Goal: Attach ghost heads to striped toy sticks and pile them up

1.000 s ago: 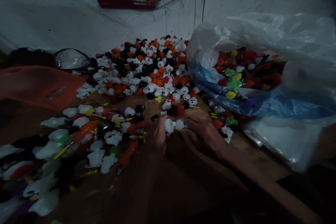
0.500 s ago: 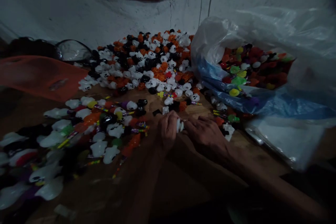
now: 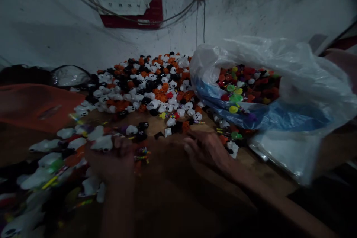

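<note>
My left hand [image 3: 114, 158] is over the loose heap at the left, blurred by motion, its fingers closed on a white ghost toy [image 3: 102, 143]. A blurred yellow candy tube [image 3: 76, 119] shows beside that ghost; whether the two are joined I cannot tell. My right hand [image 3: 208, 148] reaches low over the brown tabletop, fingers stretched forward and a little apart, with nothing visible in them. Just beyond its fingertips lie an orange piece [image 3: 185, 126] and a small white piece [image 3: 167, 132]. Ghost toys with colourful candy tubes [image 3: 50, 160] spread beneath and around my left hand.
A large pile of white, black and orange figures [image 3: 150, 85] rises against the wall. To its right, an open plastic bag [image 3: 206, 59] holds colourful pieces. Clear plastic sheets [image 3: 284, 152] lie in front of the bag. An orange bag [image 3: 33, 104] is at far left.
My hands were together at the middle around a white piece. Now they are apart: the left has swung left with a ghost toy, while the right stays near the middle. The view has tilted up.
</note>
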`<move>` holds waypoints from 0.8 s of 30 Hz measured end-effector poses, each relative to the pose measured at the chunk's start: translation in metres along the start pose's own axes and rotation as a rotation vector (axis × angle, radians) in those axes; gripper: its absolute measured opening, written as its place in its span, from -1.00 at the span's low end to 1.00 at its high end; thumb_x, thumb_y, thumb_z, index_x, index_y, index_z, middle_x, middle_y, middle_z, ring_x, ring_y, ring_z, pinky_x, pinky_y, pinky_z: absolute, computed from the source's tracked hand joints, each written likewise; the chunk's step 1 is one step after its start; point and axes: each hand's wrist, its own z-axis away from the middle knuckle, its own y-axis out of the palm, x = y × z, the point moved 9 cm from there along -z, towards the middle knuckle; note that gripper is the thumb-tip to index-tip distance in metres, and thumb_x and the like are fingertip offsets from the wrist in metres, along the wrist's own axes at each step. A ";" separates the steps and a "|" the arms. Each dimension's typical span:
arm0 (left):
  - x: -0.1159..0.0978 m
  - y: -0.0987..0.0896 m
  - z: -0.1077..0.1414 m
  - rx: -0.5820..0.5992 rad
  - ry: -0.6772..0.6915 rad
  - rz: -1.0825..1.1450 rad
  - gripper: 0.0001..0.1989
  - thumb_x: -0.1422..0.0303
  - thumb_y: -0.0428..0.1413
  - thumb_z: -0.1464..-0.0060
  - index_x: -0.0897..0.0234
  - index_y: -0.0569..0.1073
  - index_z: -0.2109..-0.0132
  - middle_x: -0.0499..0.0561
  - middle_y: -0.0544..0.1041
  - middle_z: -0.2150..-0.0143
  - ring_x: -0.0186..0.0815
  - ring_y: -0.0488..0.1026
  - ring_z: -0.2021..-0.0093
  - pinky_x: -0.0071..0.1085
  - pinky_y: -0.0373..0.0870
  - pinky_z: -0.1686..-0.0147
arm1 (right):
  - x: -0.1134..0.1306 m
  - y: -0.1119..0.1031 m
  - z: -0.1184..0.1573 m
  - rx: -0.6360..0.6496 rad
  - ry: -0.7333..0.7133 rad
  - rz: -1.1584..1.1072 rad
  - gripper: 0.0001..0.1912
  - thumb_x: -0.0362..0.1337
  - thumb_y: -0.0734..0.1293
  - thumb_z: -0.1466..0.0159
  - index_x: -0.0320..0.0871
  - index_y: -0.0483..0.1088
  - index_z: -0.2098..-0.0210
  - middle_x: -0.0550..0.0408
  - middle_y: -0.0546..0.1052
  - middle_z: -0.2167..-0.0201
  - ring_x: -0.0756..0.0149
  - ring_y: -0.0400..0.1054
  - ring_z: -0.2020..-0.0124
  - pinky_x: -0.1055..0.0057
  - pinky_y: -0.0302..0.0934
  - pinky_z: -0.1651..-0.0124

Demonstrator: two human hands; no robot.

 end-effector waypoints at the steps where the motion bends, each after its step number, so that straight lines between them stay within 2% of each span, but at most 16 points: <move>1: 0.001 -0.003 -0.003 -0.010 -0.062 0.102 -0.55 0.00 -0.27 -0.12 0.26 0.22 0.44 -0.10 0.17 0.59 -0.45 0.06 0.65 -0.51 0.03 0.68 | -0.014 0.000 -0.002 -0.017 0.033 0.060 -0.68 -0.14 0.10 -0.35 -0.16 0.36 0.36 0.09 0.44 0.51 0.39 0.26 0.50 0.44 -0.05 0.41; 3: 0.004 -0.002 -0.002 -0.024 -0.114 0.243 -0.41 -0.14 -0.29 -0.06 0.30 0.31 0.34 -0.03 0.32 0.50 -0.42 0.19 0.60 -0.47 0.15 0.64 | -0.042 -0.002 -0.008 -0.032 0.090 0.192 -0.71 -0.17 0.09 -0.34 -0.13 0.37 0.32 0.10 0.48 0.46 0.37 0.31 0.45 0.44 -0.07 0.42; 4: 0.006 0.002 0.000 -0.020 -0.103 0.245 -0.37 -0.19 -0.25 -0.02 0.31 0.35 0.28 0.00 0.37 0.45 -0.39 0.25 0.57 -0.45 0.20 0.61 | -0.053 -0.003 -0.012 -0.029 0.111 0.259 -0.72 -0.18 0.09 -0.34 -0.11 0.37 0.27 0.09 0.50 0.41 0.35 0.34 0.41 0.44 -0.07 0.42; 6: 0.018 0.011 0.007 -0.007 -0.101 0.154 -0.45 -0.14 -0.06 0.03 0.28 0.37 0.22 0.00 0.43 0.41 -0.38 0.29 0.55 -0.45 0.22 0.60 | -0.069 -0.005 -0.023 -0.015 0.131 0.374 -0.72 -0.18 0.08 -0.34 -0.11 0.37 0.21 0.05 0.51 0.31 0.30 0.38 0.32 0.43 -0.07 0.42; 9: 0.045 0.030 0.020 0.094 -0.144 -0.170 -0.64 0.09 0.13 0.06 0.26 0.38 0.21 -0.06 0.44 0.44 -0.42 0.28 0.60 -0.50 0.17 0.62 | -0.075 0.001 -0.041 0.055 0.115 0.438 -0.74 -0.18 0.11 -0.32 -0.12 0.37 0.17 0.00 0.50 0.24 0.28 0.38 0.29 0.42 -0.06 0.41; 11: 0.059 0.048 0.028 0.243 -0.094 -0.514 -0.68 0.18 0.15 0.04 0.27 0.41 0.17 -0.04 0.47 0.41 -0.42 0.32 0.55 -0.50 0.22 0.55 | -0.076 0.010 -0.051 0.098 0.114 0.443 -0.73 -0.19 0.15 -0.30 -0.13 0.36 0.11 -0.05 0.49 0.25 0.26 0.37 0.28 0.43 -0.02 0.39; 14: 0.072 0.088 0.040 0.462 0.157 -1.085 -0.76 0.25 0.07 -0.07 0.25 0.46 0.14 0.02 0.52 0.26 -0.32 0.43 0.33 -0.39 0.33 0.27 | -0.079 0.022 -0.058 0.135 0.128 0.461 -0.69 -0.21 0.14 -0.30 -0.18 0.34 0.05 -0.13 0.47 0.23 0.19 0.36 0.23 0.40 0.07 0.29; 16: 0.085 0.115 0.047 0.548 0.322 -1.396 -0.78 0.28 0.04 -0.11 0.28 0.47 0.14 0.09 0.51 0.16 -0.22 0.43 0.17 -0.31 0.31 0.12 | -0.080 0.022 -0.058 0.141 0.125 0.468 -0.69 -0.23 0.14 -0.30 -0.20 0.33 0.03 -0.17 0.45 0.18 0.15 0.34 0.17 0.37 0.11 0.22; 18: 0.108 0.135 0.049 0.621 0.357 -1.641 -0.74 0.26 0.08 -0.09 0.32 0.46 0.13 0.17 0.48 0.11 -0.11 0.41 0.09 -0.24 0.30 0.08 | -0.080 0.013 -0.056 0.132 0.106 0.468 -0.73 -0.28 0.15 -0.28 -0.22 0.35 0.08 -0.19 0.43 0.14 0.13 0.31 0.12 0.35 0.12 0.16; 21: 0.148 0.148 0.053 0.804 0.282 -1.830 -0.74 0.24 0.12 -0.06 0.33 0.47 0.16 0.22 0.47 0.14 -0.03 0.42 0.10 -0.19 0.31 0.14 | -0.081 -0.006 -0.046 0.105 0.089 0.444 -0.77 -0.39 0.13 -0.26 -0.27 0.34 0.15 -0.18 0.44 0.20 0.20 0.32 0.20 0.38 0.12 0.21; 23: 0.162 0.152 0.057 0.913 0.276 -1.836 -0.80 0.29 0.10 -0.07 0.32 0.47 0.20 0.20 0.48 0.15 -0.03 0.41 0.08 -0.21 0.31 0.15 | -0.086 -0.014 -0.034 0.108 0.095 0.413 -0.76 -0.42 0.08 -0.28 -0.28 0.31 0.15 -0.07 0.45 0.34 0.30 0.30 0.38 0.42 0.09 0.34; 24: 0.162 0.152 0.058 0.929 0.286 -1.820 -0.81 0.30 0.08 -0.09 0.32 0.47 0.21 0.19 0.47 0.15 -0.06 0.41 0.08 -0.23 0.30 0.14 | -0.088 -0.016 -0.026 0.102 0.096 0.393 -0.76 -0.41 0.06 -0.29 -0.27 0.28 0.13 -0.02 0.45 0.40 0.33 0.27 0.45 0.43 0.05 0.40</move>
